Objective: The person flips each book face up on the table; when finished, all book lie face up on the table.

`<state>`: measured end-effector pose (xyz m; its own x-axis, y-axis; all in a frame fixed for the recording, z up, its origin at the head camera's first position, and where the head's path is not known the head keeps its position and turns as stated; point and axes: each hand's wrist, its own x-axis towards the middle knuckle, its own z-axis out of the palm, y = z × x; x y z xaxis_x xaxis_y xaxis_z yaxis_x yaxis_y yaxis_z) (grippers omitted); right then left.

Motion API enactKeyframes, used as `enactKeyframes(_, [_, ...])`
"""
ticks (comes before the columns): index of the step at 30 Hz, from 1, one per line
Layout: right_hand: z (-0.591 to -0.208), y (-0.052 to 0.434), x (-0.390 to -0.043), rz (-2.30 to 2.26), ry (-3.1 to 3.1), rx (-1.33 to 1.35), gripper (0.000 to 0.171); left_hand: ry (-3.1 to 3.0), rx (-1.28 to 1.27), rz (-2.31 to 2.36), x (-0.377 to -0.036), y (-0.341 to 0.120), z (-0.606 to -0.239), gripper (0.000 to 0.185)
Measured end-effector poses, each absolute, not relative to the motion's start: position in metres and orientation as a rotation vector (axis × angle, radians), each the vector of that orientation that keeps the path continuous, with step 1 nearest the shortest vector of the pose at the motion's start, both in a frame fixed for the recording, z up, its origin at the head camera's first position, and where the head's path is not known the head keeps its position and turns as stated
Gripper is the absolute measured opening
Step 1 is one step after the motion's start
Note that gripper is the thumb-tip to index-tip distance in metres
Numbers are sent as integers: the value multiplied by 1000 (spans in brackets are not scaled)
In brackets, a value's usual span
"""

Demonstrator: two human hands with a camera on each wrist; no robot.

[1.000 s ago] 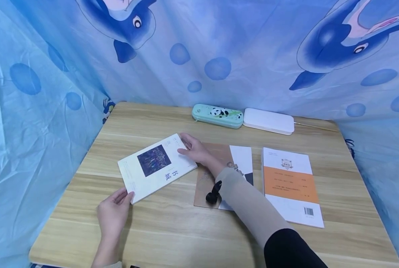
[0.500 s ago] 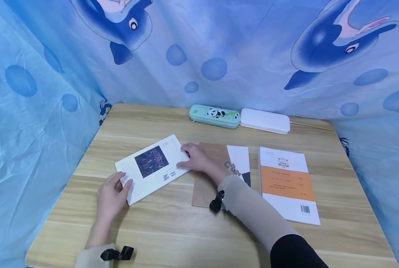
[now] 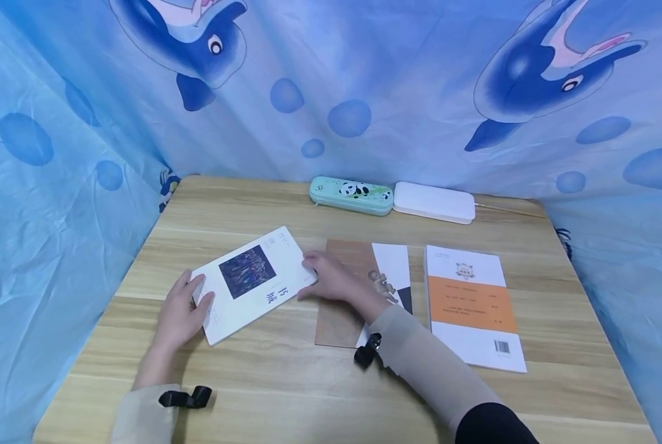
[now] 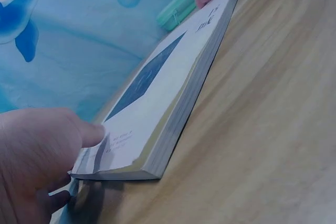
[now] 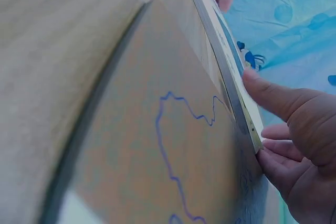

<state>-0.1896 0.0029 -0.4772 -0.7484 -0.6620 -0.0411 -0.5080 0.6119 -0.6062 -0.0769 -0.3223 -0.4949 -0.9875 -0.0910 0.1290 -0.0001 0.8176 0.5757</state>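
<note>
White paperback book with a dark rectangular cover picture (image 3: 255, 285) slanted across the left part of the pale wood-grain table (image 3: 286, 382); whether it touched the tabletop could not be told. At its left end the bare left hand (image 3: 176, 313) pinched it, thumb on the cover, fingers by the edge beneath. The bare right hand (image 3: 335, 279) gripped its right end, thumb on top, thumb and fingers only the book's thickness apart. Beyond stood a mint-green panda pencil case (image 3: 351, 195). Beneath the right wrist lay a thin brown-and-white booklet (image 3: 337, 325), then a flat white rectangular box (image 3: 434, 202) farther back and a white orange-banded book (image 3: 475, 308) nearer.
</note>
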Motion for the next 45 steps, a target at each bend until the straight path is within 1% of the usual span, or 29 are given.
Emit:
enactKeyframes(3, [-477, 3, -186, -809, 2579, -984, 75, -2932, 95, -913, -80, -326, -495, 61])
enactKeyframes(8, [-478, 2, -185, -739, 2614, -994, 64, -2982, 126, -914, -84, -329, -494, 66])
enactKeyframes(10, [-479, 1, -186, -722, 2628, -1004, 60, -2979, 119, -925, -84, -329, -494, 65])
enactKeyframes(16, [-479, 1, -194, -708, 2679, -1002, 51, -2909, 12, -940, -80, -332, -492, 48])
enactKeyframes(18, [-478, 2, -198, -735, 2695, -974, 47, -2895, -16, -930, -77, -332, -491, 45])
enactKeyframes(24, [-479, 4, -206, -789, 2755, -868, 51, -2916, -23, -878, -68, -330, -487, 48])
enactKeyframes(30, [-483, 3, -215, -763, 2844, -887, 35, -2914, -32, -861, -55, -325, -483, 50])
enactKeyframes(37, [-488, 4, -223, -668, 2913, -802, 38, -2926, -25, -857, -46, -314, -481, 55])
enactKeyframes(43, [-493, 5, -225, -616, 2919, -824, 36, -2908, -33, -877, -38, -305, -486, 59])
enactKeyframes(45, [-495, 6, -226, -638, 2905, -830, 38, -2901, -23, -886, -36, -302, -486, 61])
